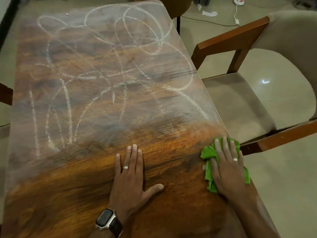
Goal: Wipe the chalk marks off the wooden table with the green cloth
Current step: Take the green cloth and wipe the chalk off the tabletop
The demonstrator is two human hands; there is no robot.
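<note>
A crumpled green cloth [210, 156] is being pressed flat-fingered by the right hand [226, 167] onto the chalk-scrawled brown wooden surface [85, 169]; the left hand [130, 174] is lying spread beside a beige wooden-armed chair [243, 100].

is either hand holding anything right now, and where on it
The right hand presses the green cloth flat from above, over its middle, at the wooden table's right edge. The left hand lies flat on bare wood, holding nothing.
</note>
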